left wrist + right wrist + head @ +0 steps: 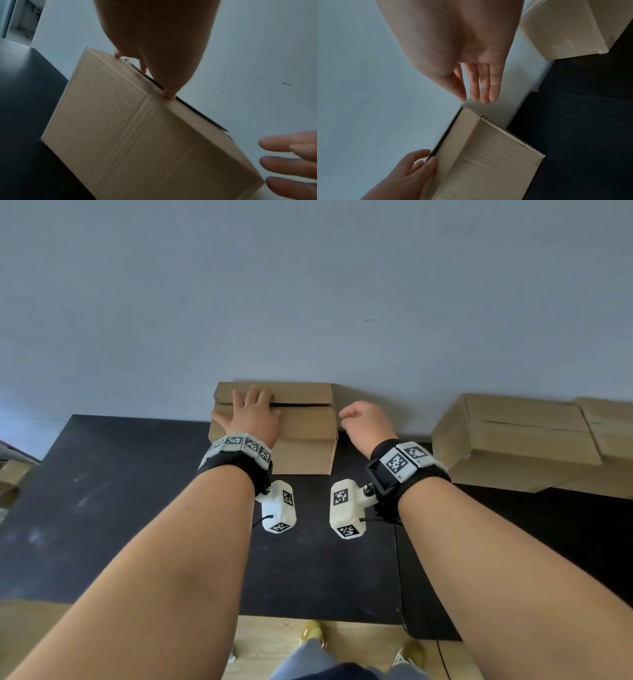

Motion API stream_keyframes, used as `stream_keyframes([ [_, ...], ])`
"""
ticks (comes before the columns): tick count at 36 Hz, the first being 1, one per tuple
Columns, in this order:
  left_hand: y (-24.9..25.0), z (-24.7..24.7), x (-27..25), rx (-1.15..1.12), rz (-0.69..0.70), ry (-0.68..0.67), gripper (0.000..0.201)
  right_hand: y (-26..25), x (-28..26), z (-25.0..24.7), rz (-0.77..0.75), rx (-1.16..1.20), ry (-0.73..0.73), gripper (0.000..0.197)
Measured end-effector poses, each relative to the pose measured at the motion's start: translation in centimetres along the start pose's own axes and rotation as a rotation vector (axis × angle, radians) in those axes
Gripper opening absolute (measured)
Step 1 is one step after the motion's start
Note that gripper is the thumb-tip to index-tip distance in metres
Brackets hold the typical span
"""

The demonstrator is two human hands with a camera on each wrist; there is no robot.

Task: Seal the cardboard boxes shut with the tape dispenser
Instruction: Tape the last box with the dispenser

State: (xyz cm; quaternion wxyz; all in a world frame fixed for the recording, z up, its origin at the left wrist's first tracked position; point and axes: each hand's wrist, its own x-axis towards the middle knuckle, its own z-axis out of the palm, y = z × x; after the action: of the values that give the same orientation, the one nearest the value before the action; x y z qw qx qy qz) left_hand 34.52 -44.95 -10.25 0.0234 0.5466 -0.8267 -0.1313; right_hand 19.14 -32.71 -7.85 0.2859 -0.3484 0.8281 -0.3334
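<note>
Brown corrugated card: the box (294,426) sits at the far edge of the black table (102,508), against the pale wall (308,285). Our left hand (251,414) lies flat on its top, fingers (169,93) spread and straight, tips pressing right at the dark seam where the two flaps meet. That seam, the box's long axis as it faces us, runs left to right, and a gap is open along it; no tape is visible on it.

Our right hand (363,419) hovers just beside the box's right end, touching nothing. From the wrist view its fingers (485,86) hang loosely together and nearly straight, holding nothing; from the head view they look slightly curled.

Left hand is the nearer one, already on the box. What the box holds we cannot tell; only a dark slit shows.

Two more boxes (520,436) stand well apart to the right. A clear film glints along the corner of the nearer of them, so we judge it taped.

No tape dispenser shows in any view. We judge the right hand must fetch it while the left pins the flaps.
</note>
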Motion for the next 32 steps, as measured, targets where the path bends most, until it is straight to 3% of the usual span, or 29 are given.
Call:
stream_keyframes([
  [4, -0.5, 0.3, 0.1, 0.033, -0.014, -0.106, 0.050, 0.3, -0.2, 0.1, 0.013, -0.023, 0.013, 0.026],
  [10, 0.4, 0.6, -1.4, 0.044, 0.103, -0.122, 0.050, 0.7, -0.5, -0.6, 0.030, -0.065, 0.070, 0.030],
  [18, 3.8, 2.6, -5.9, 0.056, 0.286, -0.057, 0.049, 3.4, -2.7, -2.1, -0.001, -0.126, 0.094, 0.049],
  [22, 5.7, 3.9, -8.0, 0.051, 0.340, -0.029, 0.049, 6.0, -4.3, -2.9, 0.066, -0.186, 0.041, 0.052],
  [29, 7.8, 6.1, -13.0, 0.001, 0.314, 0.083, 0.063, 9.9, -7.8, -5.6, 0.071, -0.165, 0.051, 0.047],
  [32, 9.2, 7.0, -15.3, 0.009, 0.296, 0.070, 0.062, 11.3, -9.1, -7.3, 0.109, -0.179, 0.030, 0.045],
])
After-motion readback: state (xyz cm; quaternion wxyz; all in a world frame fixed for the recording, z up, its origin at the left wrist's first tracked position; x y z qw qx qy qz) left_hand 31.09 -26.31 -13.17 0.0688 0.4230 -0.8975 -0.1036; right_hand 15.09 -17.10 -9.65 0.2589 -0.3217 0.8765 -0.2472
